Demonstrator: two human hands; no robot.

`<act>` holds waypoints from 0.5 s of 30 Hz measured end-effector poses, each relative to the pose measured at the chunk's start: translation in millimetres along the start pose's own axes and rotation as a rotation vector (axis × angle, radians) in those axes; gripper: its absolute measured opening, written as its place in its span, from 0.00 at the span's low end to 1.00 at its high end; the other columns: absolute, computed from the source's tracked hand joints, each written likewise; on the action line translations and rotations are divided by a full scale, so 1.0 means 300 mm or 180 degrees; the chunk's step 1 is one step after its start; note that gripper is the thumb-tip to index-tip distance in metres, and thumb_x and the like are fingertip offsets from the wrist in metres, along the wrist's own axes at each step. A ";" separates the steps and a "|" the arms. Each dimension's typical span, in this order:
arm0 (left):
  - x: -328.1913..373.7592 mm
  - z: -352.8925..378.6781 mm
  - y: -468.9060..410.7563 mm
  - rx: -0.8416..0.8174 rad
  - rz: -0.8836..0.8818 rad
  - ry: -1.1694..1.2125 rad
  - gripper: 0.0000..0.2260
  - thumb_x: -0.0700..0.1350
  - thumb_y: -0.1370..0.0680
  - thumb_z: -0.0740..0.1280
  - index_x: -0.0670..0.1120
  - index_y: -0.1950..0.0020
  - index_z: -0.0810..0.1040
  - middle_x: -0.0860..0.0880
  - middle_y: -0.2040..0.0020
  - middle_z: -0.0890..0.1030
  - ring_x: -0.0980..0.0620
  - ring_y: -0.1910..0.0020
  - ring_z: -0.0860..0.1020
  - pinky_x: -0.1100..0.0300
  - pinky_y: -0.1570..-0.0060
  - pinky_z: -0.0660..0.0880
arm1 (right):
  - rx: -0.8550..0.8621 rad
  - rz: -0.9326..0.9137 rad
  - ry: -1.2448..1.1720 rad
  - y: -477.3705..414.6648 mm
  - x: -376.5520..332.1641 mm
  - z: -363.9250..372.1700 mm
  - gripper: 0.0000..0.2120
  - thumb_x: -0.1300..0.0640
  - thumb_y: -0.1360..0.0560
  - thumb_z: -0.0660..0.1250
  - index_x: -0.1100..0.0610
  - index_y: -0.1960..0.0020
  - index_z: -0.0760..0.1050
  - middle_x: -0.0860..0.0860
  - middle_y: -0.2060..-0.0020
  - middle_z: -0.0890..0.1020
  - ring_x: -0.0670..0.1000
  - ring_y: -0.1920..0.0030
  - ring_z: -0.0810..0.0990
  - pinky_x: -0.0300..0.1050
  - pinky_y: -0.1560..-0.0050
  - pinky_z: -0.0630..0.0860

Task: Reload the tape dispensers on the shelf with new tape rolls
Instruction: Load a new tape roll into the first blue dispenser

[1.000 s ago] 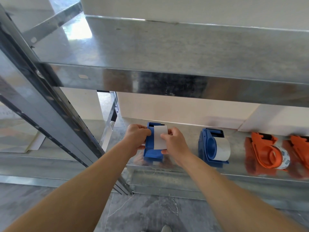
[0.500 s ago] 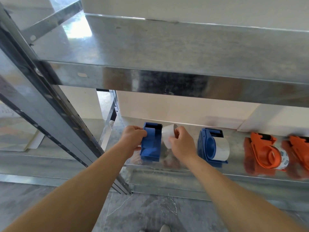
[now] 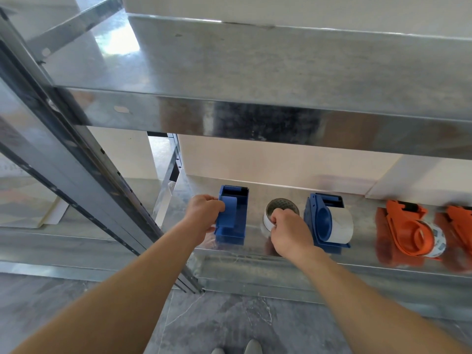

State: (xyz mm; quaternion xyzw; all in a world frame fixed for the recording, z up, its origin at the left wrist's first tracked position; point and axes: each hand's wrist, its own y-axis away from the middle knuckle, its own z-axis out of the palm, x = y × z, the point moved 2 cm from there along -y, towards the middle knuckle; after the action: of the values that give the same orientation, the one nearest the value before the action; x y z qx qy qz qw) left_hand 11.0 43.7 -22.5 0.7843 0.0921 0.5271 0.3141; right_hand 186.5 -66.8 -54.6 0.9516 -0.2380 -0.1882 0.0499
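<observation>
On the lower galvanized metal shelf point(image 3: 281, 272), an empty blue plastic tape dispenser point(image 3: 233, 221) stands upright with a bare hub. The left hand point(image 3: 201, 218) grips its left side, fingers curled. Just right of it, a white tape roll point(image 3: 267, 222) lies flat with its core hole facing up. The right hand point(image 3: 288, 231) pinches the roll's near rim. Next along is a second blue dispenser point(image 3: 319, 223) loaded with a white roll. Further right are an orange plastic dispenser point(image 3: 403, 226) holding a printed roll, text too small to read, and another orange dispenser point(image 3: 459, 221) cut off by the frame edge. Shiny upper shelf point(image 3: 255, 72) above, grey marbled floor point(image 3: 229, 323) below.
</observation>
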 end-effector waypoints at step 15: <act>-0.025 0.006 0.013 0.0043 0.0015 -0.0056 0.04 0.38 0.23 0.66 0.47 0.52 0.76 0.40 0.46 0.80 0.39 0.44 0.78 0.53 0.56 0.74 | 0.0503 -0.0116 -0.0197 0.027 -0.032 -0.055 0.18 0.47 0.24 0.67 0.51 0.37 0.74 0.50 0.42 0.79 0.52 0.44 0.77 0.52 0.44 0.78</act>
State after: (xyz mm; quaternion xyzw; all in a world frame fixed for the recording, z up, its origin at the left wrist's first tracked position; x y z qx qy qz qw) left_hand 8.6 36.3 -26.3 0.7912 0.0910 0.5203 0.3083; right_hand 181.3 -69.3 -34.7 0.9504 -0.2361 -0.1991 -0.0361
